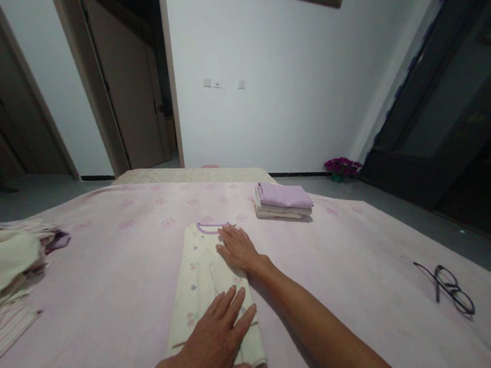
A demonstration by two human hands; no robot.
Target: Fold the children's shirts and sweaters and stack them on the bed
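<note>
A cream garment (197, 283) with small floral print and a lilac collar lies folded into a long strip on the pink bedsheet (118, 267). My left hand (218, 339) lies flat on its near end, fingers stretched out. My right hand (237, 248) rests flat on its far end, just below the collar, fingers spread. Neither hand grips anything.
A stack of folded clothes (283, 200), lilac on top, sits beyond the garment at the right. A pile of unfolded clothes (4, 274) lies at the left edge. Black glasses (448, 288) rest on the sheet at the right. Doors and a wall stand behind.
</note>
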